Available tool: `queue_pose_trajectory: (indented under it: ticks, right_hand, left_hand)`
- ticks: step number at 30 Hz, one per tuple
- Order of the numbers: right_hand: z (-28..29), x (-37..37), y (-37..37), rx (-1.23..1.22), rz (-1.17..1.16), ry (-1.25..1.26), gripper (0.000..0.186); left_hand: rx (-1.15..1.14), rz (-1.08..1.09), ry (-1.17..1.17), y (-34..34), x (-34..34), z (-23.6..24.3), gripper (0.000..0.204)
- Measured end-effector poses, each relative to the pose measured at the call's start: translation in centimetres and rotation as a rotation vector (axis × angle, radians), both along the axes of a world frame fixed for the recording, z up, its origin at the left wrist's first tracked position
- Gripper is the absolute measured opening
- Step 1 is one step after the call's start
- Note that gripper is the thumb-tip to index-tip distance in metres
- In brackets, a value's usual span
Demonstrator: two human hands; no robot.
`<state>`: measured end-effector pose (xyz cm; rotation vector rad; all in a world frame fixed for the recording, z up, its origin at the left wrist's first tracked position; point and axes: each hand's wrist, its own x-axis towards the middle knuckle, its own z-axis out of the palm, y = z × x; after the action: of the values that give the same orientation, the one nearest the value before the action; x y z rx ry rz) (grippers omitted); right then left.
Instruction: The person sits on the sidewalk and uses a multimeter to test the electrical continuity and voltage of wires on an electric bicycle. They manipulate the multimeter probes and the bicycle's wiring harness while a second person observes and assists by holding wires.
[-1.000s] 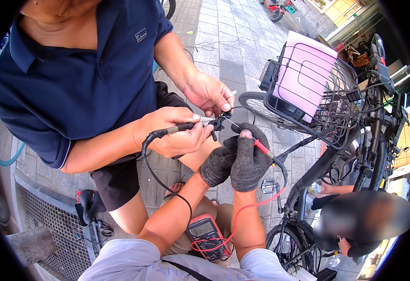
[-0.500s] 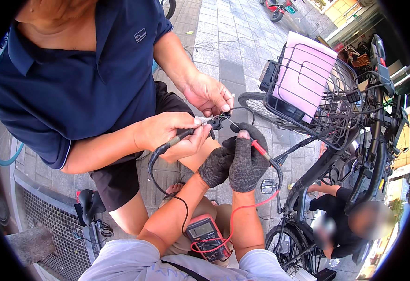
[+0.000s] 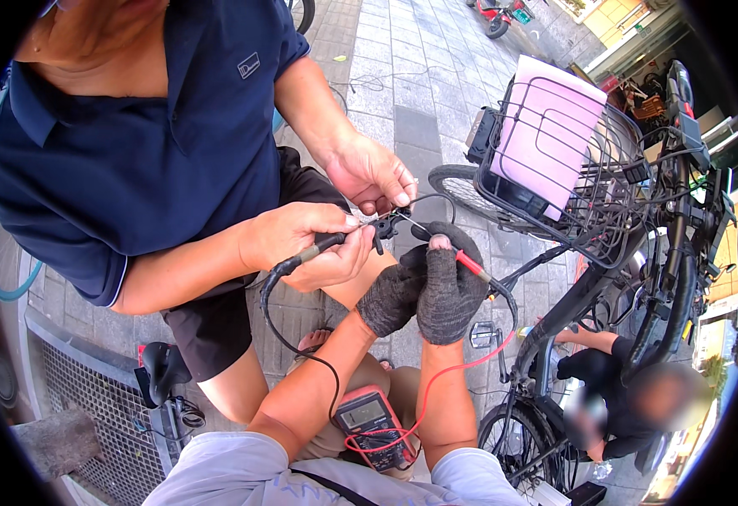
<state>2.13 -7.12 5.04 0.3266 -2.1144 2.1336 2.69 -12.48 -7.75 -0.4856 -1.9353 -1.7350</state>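
Observation:
My right hand (image 3: pixel 451 291), in a dark grey knitted glove with a bare thumb tip, grips a red test probe (image 3: pixel 471 264). The probe's thin metal tip reaches up-left to a small black connector piece (image 3: pixel 388 226) with wires. Beside it, my left hand (image 3: pixel 388 299), gloved too, is closed with curled fingers; what it holds is hidden. A co-worker's one hand (image 3: pixel 305 244) holds a black test probe (image 3: pixel 328 242) against the connector, and their other hand (image 3: pixel 375 177) pinches its far end. A red-and-grey multimeter (image 3: pixel 373 426) rests on my lap, joined to both probe leads.
An electric bike on the right carries a wire basket (image 3: pixel 546 152) with a pink sheet. Its pedal (image 3: pixel 481 335) is close to my right forearm. A metal mesh panel (image 3: pixel 99 405) and a black saddle (image 3: pixel 164 371) are at lower left. Another person (image 3: pixel 613 388) crouches beyond the bike.
My right hand and the red probe have shifted slightly right, and the red lead bows out wider. The co-worker's hands and the connector have moved slightly left.

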Motion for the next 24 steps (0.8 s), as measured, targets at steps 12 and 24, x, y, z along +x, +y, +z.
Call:
queue_pose_trajectory:
  ticks: [12, 24]
  right_hand:
    - [-0.7, -0.4, 0.5, 0.067, 0.004, 0.081, 0.018]
    - [-1.0, -0.7, 1.5, -0.271, 0.107, -0.003, 0.031]
  left_hand:
    - [-0.132, 0.164, 0.159, -0.1, -0.5, 0.7, 0.032]
    - [0.58, -0.392, -0.402, 0.6, -0.1, -0.9, 0.038]
